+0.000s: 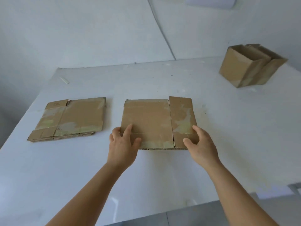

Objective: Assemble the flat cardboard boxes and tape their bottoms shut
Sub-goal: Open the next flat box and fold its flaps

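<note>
Flat box [151, 123] lies mid-desk [228, 128]. I have left hand [123, 144] and right hand [197, 145] gripping its near corners, thumbs on top, likely to lift and open it. Spare stack [70, 119] waits left.

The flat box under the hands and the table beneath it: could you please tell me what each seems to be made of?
The flat box looks like brown corrugated cardboard, matte and worn: creased fold lines, and pale glossy patches that may be old tape residue. The table shows a matte white surface with small specks and scuffs; it could be painted board or laminate, which the view leaves open.
</note>
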Action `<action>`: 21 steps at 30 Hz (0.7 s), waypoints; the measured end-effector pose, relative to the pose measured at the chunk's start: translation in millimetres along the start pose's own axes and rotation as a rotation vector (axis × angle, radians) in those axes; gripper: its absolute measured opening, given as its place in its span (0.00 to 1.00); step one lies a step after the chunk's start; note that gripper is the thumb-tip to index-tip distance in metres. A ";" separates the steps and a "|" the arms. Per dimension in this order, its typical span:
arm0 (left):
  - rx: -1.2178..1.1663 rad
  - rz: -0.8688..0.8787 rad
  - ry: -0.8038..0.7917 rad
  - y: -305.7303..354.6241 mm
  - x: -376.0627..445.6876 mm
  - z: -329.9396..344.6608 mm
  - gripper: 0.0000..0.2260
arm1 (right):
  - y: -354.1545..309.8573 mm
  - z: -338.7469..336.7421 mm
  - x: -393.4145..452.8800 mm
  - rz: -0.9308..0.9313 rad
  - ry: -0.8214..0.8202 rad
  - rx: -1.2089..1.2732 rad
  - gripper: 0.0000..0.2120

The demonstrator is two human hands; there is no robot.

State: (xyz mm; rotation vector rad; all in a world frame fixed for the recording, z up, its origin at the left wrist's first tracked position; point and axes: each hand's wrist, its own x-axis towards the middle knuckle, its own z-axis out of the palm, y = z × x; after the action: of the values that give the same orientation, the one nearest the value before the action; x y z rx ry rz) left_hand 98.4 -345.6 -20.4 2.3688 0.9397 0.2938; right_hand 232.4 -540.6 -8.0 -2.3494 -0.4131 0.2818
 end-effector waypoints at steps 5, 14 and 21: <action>-0.011 0.071 -0.045 71.0 -30.3 50.7 0.25 | 66.3 -68.6 -12.6 0.048 0.064 0.018 0.29; -0.011 0.236 -0.148 187.3 -61.5 128.5 0.25 | 170.8 -169.6 -30.8 0.183 0.173 0.061 0.29; 0.003 0.325 -0.214 254.1 -51.5 179.3 0.26 | 224.4 -217.2 -17.8 0.280 0.257 0.099 0.28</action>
State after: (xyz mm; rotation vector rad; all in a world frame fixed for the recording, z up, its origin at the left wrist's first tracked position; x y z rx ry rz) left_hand 273.7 -607.6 -18.7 2.4925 0.4555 0.1562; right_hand 332.3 -837.0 -7.0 -2.3046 0.0529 0.1230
